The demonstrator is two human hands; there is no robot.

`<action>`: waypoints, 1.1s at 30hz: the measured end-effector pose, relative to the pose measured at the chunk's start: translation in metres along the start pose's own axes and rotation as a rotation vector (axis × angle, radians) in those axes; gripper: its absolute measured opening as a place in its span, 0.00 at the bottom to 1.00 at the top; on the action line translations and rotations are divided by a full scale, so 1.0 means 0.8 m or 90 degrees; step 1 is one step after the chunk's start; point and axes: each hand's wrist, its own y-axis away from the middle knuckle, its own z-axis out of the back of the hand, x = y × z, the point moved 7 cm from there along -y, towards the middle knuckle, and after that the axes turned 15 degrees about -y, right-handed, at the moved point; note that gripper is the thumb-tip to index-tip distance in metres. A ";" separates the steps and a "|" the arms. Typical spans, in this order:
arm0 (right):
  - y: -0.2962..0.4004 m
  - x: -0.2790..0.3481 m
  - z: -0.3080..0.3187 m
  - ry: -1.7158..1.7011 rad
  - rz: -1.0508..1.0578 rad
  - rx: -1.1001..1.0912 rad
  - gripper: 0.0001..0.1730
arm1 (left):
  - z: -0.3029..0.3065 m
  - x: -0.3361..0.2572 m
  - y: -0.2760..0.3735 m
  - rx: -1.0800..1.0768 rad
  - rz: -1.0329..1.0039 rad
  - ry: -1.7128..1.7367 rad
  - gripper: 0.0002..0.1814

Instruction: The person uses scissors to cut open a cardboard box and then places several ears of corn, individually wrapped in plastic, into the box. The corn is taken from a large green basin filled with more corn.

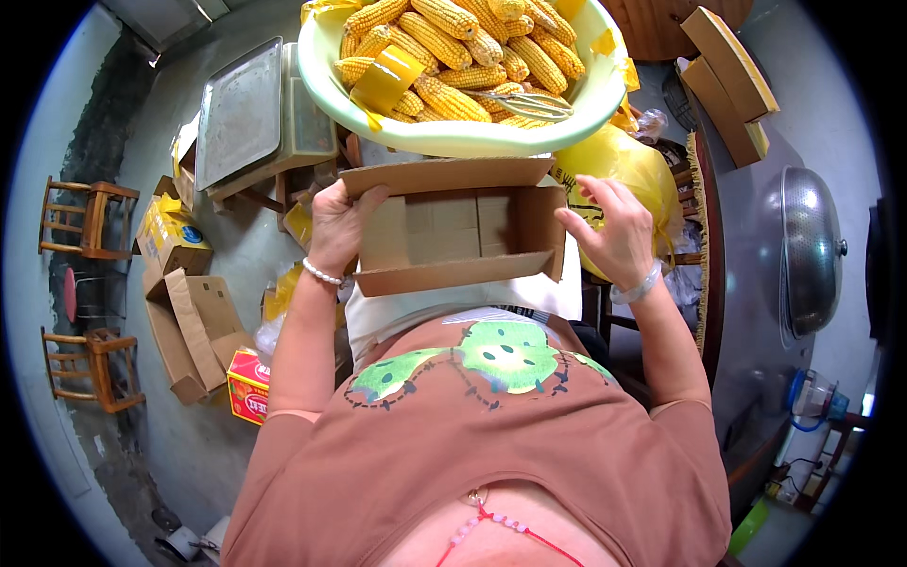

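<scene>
An open cardboard box rests before my body, its flaps folded outward and its inside bare. With my left hand I grip the box's left end, thumb over the far flap. My right hand is raised just off the box's right end, fingers apart and holding nothing. Beyond the box stands a large pale green plastic basin heaped with dried ears of corn. Scissors lie on the corn near the basin's front, and a strip of yellow tape hangs at its left.
To the right are a full yellow plastic bag and a table bearing a domed metal lid. On the left stand a metal tray, open cardboard boxes, a red carton and wooden chairs.
</scene>
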 end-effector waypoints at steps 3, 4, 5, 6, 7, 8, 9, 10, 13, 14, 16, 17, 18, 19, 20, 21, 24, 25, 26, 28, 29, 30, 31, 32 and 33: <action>-0.002 -0.009 -0.019 -0.119 -0.180 0.062 0.22 | -0.010 0.008 0.001 0.014 -0.036 -0.010 0.09; 0.004 -0.022 -0.030 -0.140 -0.237 0.112 0.23 | -0.011 0.006 0.004 0.022 -0.037 -0.007 0.09; 0.013 -0.039 -0.042 -0.162 -0.294 0.163 0.23 | -0.010 0.010 0.004 0.021 -0.011 -0.003 0.08; 0.024 -0.058 -0.055 -0.386 -0.264 0.104 0.23 | -0.009 0.014 0.004 0.021 0.016 0.002 0.08; 0.026 -0.060 -0.059 -0.470 -0.295 0.084 0.22 | -0.006 0.021 0.006 0.015 0.046 0.004 0.07; 0.028 -0.062 -0.062 -0.553 -0.326 0.064 0.21 | 0.002 0.036 0.005 -0.021 0.083 -0.054 0.08; 0.030 -0.062 -0.066 -0.637 -0.358 0.041 0.20 | 0.011 0.046 0.002 -0.056 0.120 -0.115 0.10; 0.029 -0.058 -0.065 -0.608 -0.363 0.043 0.19 | 0.020 0.053 0.003 -0.091 0.156 -0.175 0.11; 0.030 -0.053 -0.059 -0.536 -0.364 0.057 0.19 | 0.032 -0.036 0.026 -0.177 -0.026 -0.718 0.07; 0.032 -0.059 -0.059 -0.511 -0.325 0.043 0.19 | 0.033 -0.056 0.034 -0.164 -0.028 -0.688 0.06; 0.031 -0.055 -0.060 -0.489 -0.307 0.052 0.19 | 0.014 -0.080 0.045 -0.005 -0.106 -0.558 0.05; 0.030 -0.051 -0.058 -0.477 -0.298 0.055 0.19 | 0.001 -0.090 0.049 0.074 -0.145 -0.488 0.05; 0.027 -0.041 -0.055 -0.442 -0.288 0.067 0.18 | -0.019 -0.110 0.050 0.111 -0.281 -0.476 0.04; 0.023 -0.034 -0.052 -0.429 -0.276 0.069 0.18 | -0.036 -0.118 0.050 0.132 -0.308 -0.507 0.07; 0.020 -0.029 -0.050 -0.417 -0.263 0.071 0.18 | -0.046 -0.101 0.043 0.214 -0.295 -0.568 0.09; 0.017 -0.027 -0.046 -0.402 -0.250 0.067 0.18 | -0.057 -0.088 0.035 0.297 -0.287 -0.627 0.11; 0.016 -0.037 -0.041 -0.457 -0.250 0.045 0.17 | -0.063 -0.060 0.025 0.419 -0.119 -0.804 0.14; 0.016 -0.046 -0.038 -0.475 -0.253 0.025 0.17 | -0.067 -0.073 0.022 0.399 -0.196 -0.810 0.14; 0.016 -0.055 -0.035 -0.492 -0.256 0.006 0.16 | -0.070 -0.088 0.022 0.378 -0.272 -0.814 0.14; 0.013 -0.068 -0.027 -0.519 -0.310 0.014 0.14 | -0.072 -0.110 0.022 0.325 -0.337 -0.802 0.14; 0.011 -0.081 -0.026 -0.540 -0.329 0.002 0.13 | -0.069 -0.112 0.016 0.278 -0.349 -0.767 0.13; 0.012 -0.099 -0.028 -0.561 -0.351 -0.017 0.12 | -0.063 -0.107 0.009 0.236 -0.365 -0.731 0.13; 0.011 -0.115 -0.030 -0.584 -0.369 -0.028 0.12 | -0.054 -0.101 0.003 0.189 -0.374 -0.695 0.13; 0.009 -0.126 -0.031 -0.590 -0.384 -0.033 0.12 | -0.044 -0.085 -0.004 0.172 -0.342 -0.712 0.14; 0.012 -0.146 -0.038 -0.590 -0.402 -0.029 0.13 | -0.038 -0.074 -0.009 0.158 -0.324 -0.685 0.14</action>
